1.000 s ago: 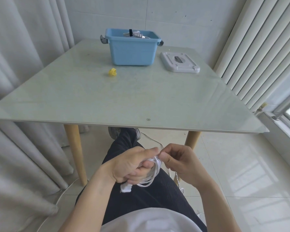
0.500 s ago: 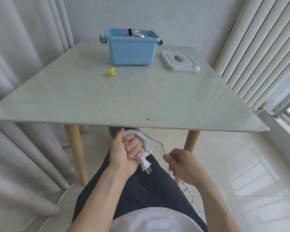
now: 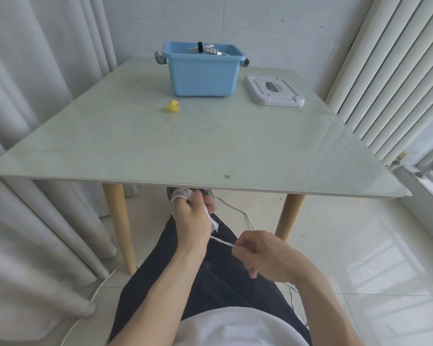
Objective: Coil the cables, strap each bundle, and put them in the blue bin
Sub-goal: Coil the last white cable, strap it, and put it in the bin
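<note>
Down low over the dark trouser lap: right hand [image 3: 265, 258] pinching a thin stretch of white cable [image 3: 221, 241], pulled tight toward the other hand. A bit higher, just under the bench edge: left hand [image 3: 193, 221] curled round the coiled part of the same cable, loops poking out above the fist and the plug end dangling below it. More of the cable trailing away to the floor on the right and past the leg.

Likely soft, light and bendy, so easy to loop, but springy enough to pop open if let go. Best held at the middle of the loops with one hand, loose end fed in with the other.

Hard to count the loops inside the fist. Plug blurry. Far end of the cable cut off from sight.

Farther off, on the bench [image 3: 135, 151]: a small yellow strap [image 3: 173, 106], lying alone. Behind it, the blue bin [image 3: 202, 77], with some grey cable and a black strap peeking over the rim; rest of the inside hidden. Beside the bin on the right, its white lid [image 3: 274, 94], lying flat.
</note>
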A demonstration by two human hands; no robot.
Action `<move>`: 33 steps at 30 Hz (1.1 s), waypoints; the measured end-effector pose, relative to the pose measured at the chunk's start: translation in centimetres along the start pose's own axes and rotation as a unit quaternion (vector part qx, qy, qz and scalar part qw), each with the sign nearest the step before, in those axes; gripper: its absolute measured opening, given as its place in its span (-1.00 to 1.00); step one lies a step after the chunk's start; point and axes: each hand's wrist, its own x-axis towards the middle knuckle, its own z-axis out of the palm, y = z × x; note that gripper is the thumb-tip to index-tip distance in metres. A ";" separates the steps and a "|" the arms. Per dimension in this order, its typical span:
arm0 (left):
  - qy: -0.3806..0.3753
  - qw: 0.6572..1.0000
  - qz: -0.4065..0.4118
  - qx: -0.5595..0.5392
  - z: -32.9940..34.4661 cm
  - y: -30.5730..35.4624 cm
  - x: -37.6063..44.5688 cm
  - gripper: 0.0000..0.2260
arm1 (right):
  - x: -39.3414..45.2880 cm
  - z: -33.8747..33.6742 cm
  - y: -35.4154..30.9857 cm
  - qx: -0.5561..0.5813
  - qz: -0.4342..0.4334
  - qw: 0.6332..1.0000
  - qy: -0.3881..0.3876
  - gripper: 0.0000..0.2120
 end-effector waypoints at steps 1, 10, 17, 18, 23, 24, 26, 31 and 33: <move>-0.003 0.999 0.009 0.046 -0.2 0.0 0.1 -0.76 | 0.0 0.0 0.0 0.007 -0.004 1.000 0.026 -0.81; -0.342 0.896 -0.057 0.277 -0.8 2.6 -1.3 -0.57 | 0.5 -0.3 0.1 0.129 -0.077 0.969 0.198 -0.86; -0.493 0.827 -0.128 0.236 -1.0 2.4 -1.0 -0.22 | 0.7 -0.8 -0.3 0.214 -0.082 0.944 0.238 -0.55; -0.490 0.830 -0.137 0.230 -1.0 2.4 -0.9 -0.16 | 0.8 -0.9 -0.4 0.228 -0.081 0.943 0.227 -0.53; -0.464 0.850 -0.158 0.193 -1.5 1.8 -0.5 -0.41 | 0.9 -0.8 0.0 0.226 -0.073 0.963 0.129 -0.71; -0.466 0.849 -0.168 0.186 -1.6 1.7 -0.4 -0.46 | 0.8 -0.6 0.3 0.232 -0.069 0.961 0.131 -0.72; -0.465 0.849 -0.177 0.178 -1.8 1.3 -0.3 -0.53 | 0.9 -0.2 0.5 0.238 -0.074 0.955 0.158 -0.72; -0.426 0.877 -0.218 0.036 -1.9 0.5 0.2 -0.76 | 1.0 -0.3 1.1 0.225 -0.081 0.940 0.244 -0.74; -0.362 0.896 -0.248 -0.068 -1.9 0.5 0.6 -0.74 | 1.0 -0.7 1.2 0.224 -0.079 0.933 0.270 -0.75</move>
